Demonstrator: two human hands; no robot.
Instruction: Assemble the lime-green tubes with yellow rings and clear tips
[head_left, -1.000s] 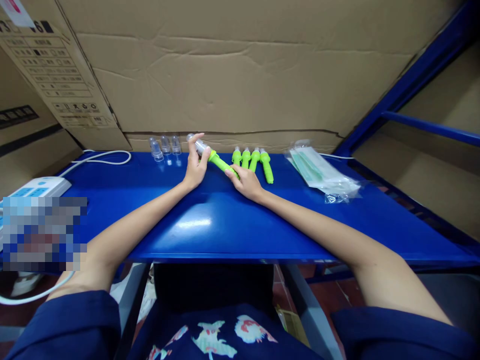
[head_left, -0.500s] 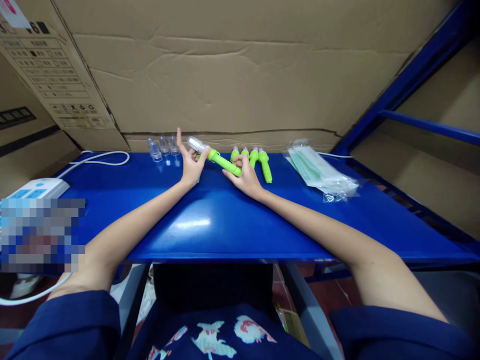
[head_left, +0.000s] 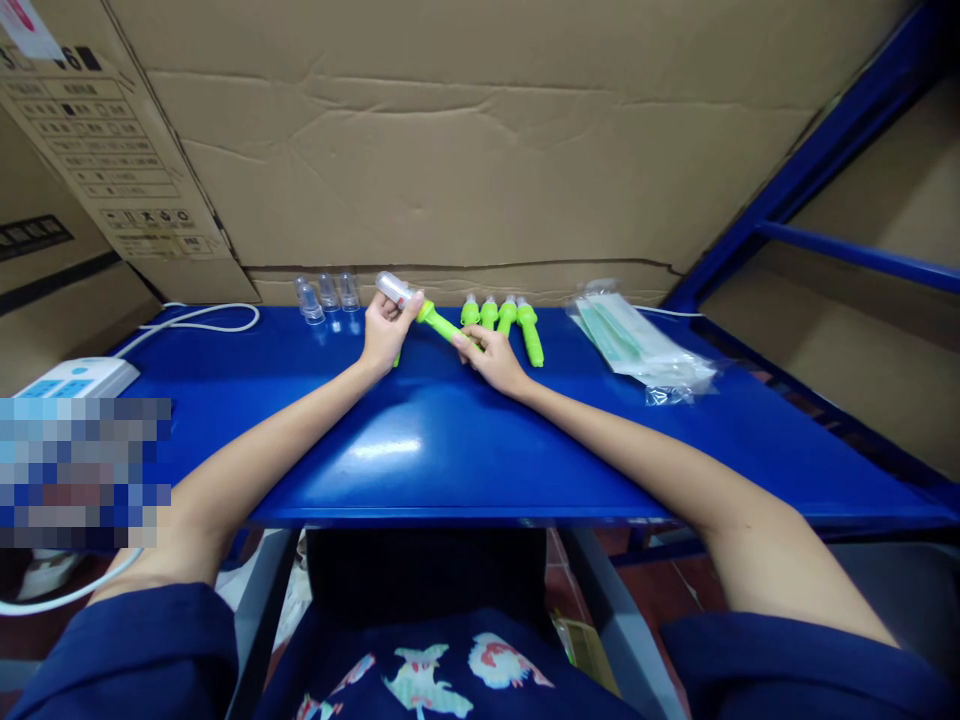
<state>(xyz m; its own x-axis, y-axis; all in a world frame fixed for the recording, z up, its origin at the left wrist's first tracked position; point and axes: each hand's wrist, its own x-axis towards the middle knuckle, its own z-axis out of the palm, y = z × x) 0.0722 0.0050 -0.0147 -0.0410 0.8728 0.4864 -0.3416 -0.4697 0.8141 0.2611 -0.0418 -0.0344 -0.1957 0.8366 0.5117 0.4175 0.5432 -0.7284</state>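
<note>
My left hand (head_left: 385, 333) is closed round the clear cap end (head_left: 391, 287) of a bright green pen-shaped tool (head_left: 442, 325), held a little above the blue table (head_left: 420, 440). My right hand (head_left: 491, 360) pinches the tool's green handle end. Just behind my right hand lie several more green tools (head_left: 510, 318) side by side. Three clear caps (head_left: 328, 292) stand upright to the left of my left hand.
A stack of clear plastic packets (head_left: 637, 340) lies at the right rear. A white power strip (head_left: 79, 377) with its white cable (head_left: 191, 315) sits at the left. Cardboard boxes (head_left: 465, 140) wall off the back; a blue rack frame (head_left: 832, 160) rises on the right.
My left hand's fingers, spread half a second ago, have curled shut round the capped end. The tool has tipped slightly and both hands stay at the same spot.
</note>
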